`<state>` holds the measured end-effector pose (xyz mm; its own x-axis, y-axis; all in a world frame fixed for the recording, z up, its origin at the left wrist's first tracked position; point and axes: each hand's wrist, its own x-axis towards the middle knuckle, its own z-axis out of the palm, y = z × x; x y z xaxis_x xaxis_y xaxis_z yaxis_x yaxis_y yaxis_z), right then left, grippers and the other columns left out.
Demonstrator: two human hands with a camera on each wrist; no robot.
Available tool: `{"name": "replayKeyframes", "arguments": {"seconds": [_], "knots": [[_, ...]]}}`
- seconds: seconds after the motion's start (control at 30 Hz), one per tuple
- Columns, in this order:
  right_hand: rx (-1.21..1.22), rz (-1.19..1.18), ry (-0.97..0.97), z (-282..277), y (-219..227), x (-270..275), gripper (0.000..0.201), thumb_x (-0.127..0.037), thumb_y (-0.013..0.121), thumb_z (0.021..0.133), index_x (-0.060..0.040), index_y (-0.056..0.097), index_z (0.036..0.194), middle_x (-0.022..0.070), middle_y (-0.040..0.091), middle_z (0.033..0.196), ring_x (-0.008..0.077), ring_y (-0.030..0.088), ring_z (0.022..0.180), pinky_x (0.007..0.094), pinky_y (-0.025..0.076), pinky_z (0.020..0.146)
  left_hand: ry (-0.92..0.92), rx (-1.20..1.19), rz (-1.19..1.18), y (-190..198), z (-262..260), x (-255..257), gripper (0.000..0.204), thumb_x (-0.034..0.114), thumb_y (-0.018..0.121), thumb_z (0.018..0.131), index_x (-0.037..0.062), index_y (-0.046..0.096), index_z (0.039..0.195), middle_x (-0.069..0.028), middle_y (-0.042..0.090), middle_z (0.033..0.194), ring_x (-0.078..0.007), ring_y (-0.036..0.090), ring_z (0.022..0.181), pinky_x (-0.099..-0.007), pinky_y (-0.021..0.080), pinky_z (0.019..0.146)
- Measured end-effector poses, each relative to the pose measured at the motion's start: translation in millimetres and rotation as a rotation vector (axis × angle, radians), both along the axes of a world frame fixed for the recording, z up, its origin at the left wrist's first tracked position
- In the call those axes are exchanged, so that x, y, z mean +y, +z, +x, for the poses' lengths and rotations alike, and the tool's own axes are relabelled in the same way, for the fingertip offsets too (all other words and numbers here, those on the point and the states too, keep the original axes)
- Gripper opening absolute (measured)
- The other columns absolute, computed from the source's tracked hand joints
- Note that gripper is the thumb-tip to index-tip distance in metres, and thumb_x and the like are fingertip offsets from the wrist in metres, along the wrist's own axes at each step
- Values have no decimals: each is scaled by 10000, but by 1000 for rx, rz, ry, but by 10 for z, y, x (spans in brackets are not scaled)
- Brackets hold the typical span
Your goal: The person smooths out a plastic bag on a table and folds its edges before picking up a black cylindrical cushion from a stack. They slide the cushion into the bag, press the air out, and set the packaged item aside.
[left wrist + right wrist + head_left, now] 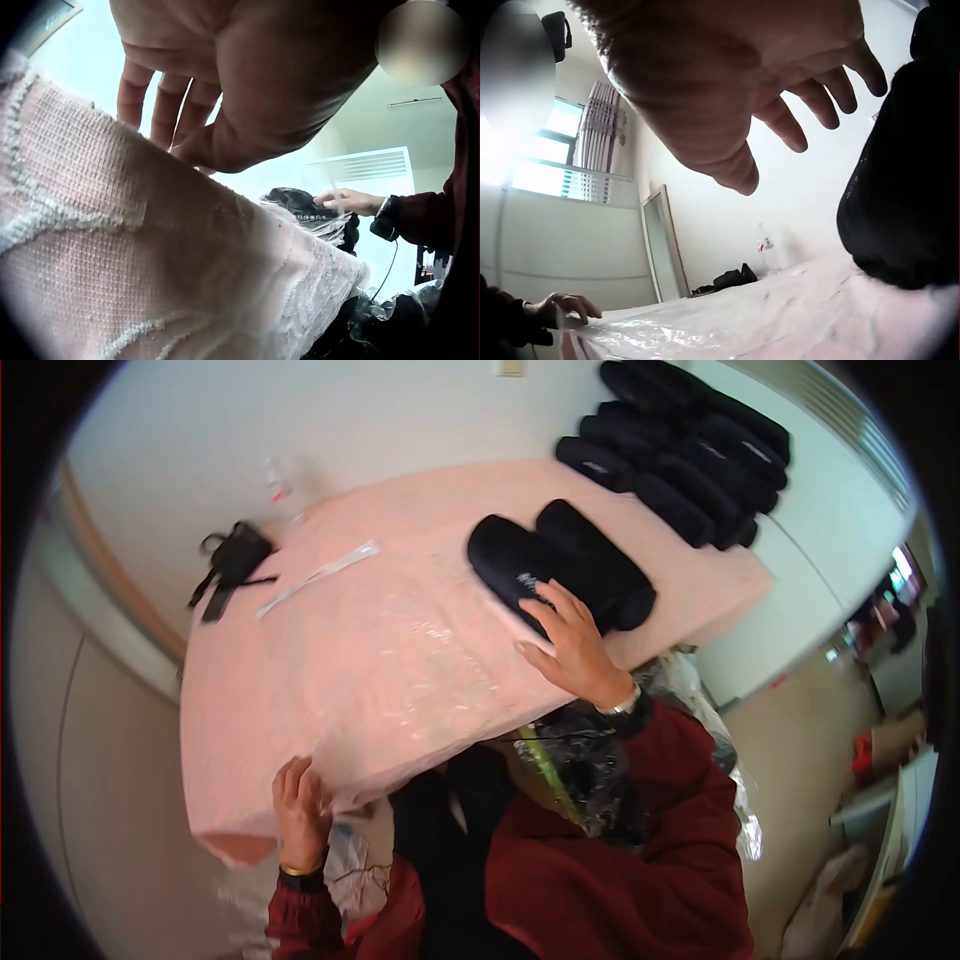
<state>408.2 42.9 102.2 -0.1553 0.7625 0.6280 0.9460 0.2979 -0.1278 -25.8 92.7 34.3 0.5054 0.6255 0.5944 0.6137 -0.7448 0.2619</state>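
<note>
My right hand hovers at the near side of two black padded rolls, fingers spread and thumb apart. Its fingertips overlap the left roll, which bears small white lettering, in the head view. The right wrist view shows the palm beside a roll, with nothing held. At the table's near left edge, my left hand pinches clear plastic film that lies flat across the pink cloth. In the left wrist view the left thumb and fingers come down on the cloth edge, and their tips are partly hidden.
More black rolls are piled at the back right. A white strip, a black strapped item and a clear bottle lie or stand toward the back left. Dark plastic bags hang below the table's near edge.
</note>
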Motion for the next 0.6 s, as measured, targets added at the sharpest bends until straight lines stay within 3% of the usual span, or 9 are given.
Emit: {"name": "replayKeyframes", "arguments": {"seconds": [0.07,0.13,0.2,0.23,0.33,0.5,0.6], "knots": [[-109,156,-339,421,-114,60,677,-372,747,795,-26,519,1330,239,510,1312,432,485,1223,493,420,1000,-61,76,-31,-131,-12,80,358,-73,608,677,20,564,1020,-182,596,1156,-423,540,1114,-494,451,945],[13,-83,-571,671,-175,23,824,-455,764,751,-12,460,1376,243,534,1272,421,529,1153,505,455,940,-83,116,-34,-231,-48,119,408,-15,621,680,23,541,1079,-216,587,1179,-428,527,1153,-474,439,972],[92,-226,-648,717,-197,85,1000,-553,782,688,10,394,1418,246,565,1210,412,564,1081,511,474,892,-68,303,115,-12,-56,59,515,59,667,734,-4,522,1224,-223,595,1220,-395,547,1183,-463,444,993],[99,-242,-636,719,-169,69,1050,-560,795,659,24,378,1425,257,572,1187,418,570,1073,508,478,892,-110,294,132,133,134,-19,515,59,667,734,-4,522,1224,-223,595,1220,-395,547,1183,-463,444,993],[129,-317,-606,725,-87,132,1109,-546,814,621,41,349,1440,274,580,1153,427,582,1053,498,488,889,-169,259,-156,346,391,-249,398,261,641,918,174,630,1307,-191,430,1486,-377,384,1383,-604,303,1091],[233,-433,-529,793,-70,115,1109,-447,819,605,49,313,1458,302,588,1114,438,606,1012,467,513,872,-285,496,54,-87,529,-18,371,158,644,895,119,648,1264,-195,546,1368,-371,488,1299,-576,344,1077],[294,-405,-550,833,-132,65,1077,-407,809,612,50,317,1455,312,592,1102,435,618,996,448,523,856,-372,156,-151,-113,381,28,358,77,620,890,81,644,1247,-180,637,1228,-369,610,1118,-514,458,973]]}}
